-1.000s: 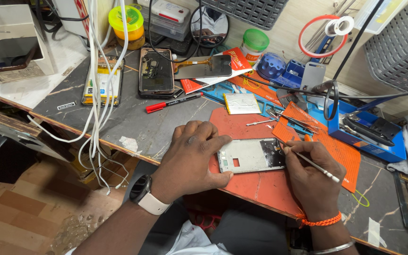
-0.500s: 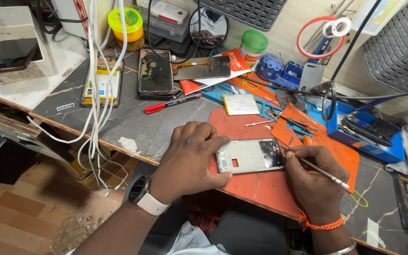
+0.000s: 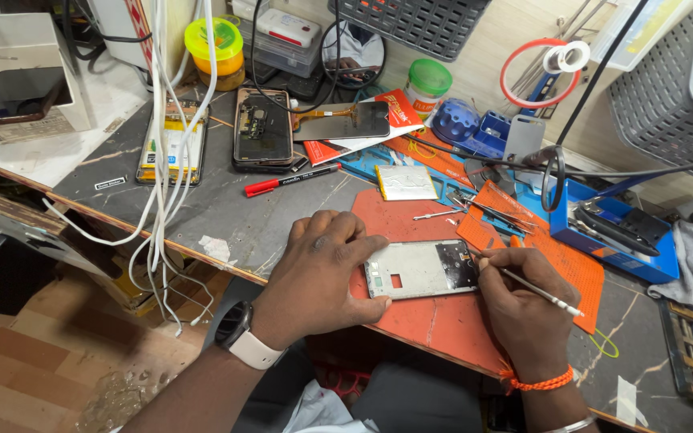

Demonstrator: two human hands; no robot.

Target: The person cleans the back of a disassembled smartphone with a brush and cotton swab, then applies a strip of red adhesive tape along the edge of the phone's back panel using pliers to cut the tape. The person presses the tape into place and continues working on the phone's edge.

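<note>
A silver phone frame (image 3: pixel 420 269) lies flat on a red work mat (image 3: pixel 411 321) at the bench's near edge. My left hand (image 3: pixel 318 269) rests on the mat and pins the frame's left end with its thumb and fingers. My right hand (image 3: pixel 523 301) grips a thin metal tool (image 3: pixel 541 292) like a pen, its tip at the frame's right, dark end. A smartwatch with a white strap sits on my left wrist, an orange band on my right.
Behind the mat lie an opened phone (image 3: pixel 262 128), a detached screen (image 3: pixel 342 120), a red marker (image 3: pixel 289 181), a flat battery (image 3: pixel 405 182), tweezers (image 3: pixel 487 210) and a blue tool tray (image 3: pixel 611 228). White cables (image 3: pixel 166 160) hang over the bench's left side.
Both hands stay on the frame. The tool in my right hand has shifted only slightly at the frame's right end.
</note>
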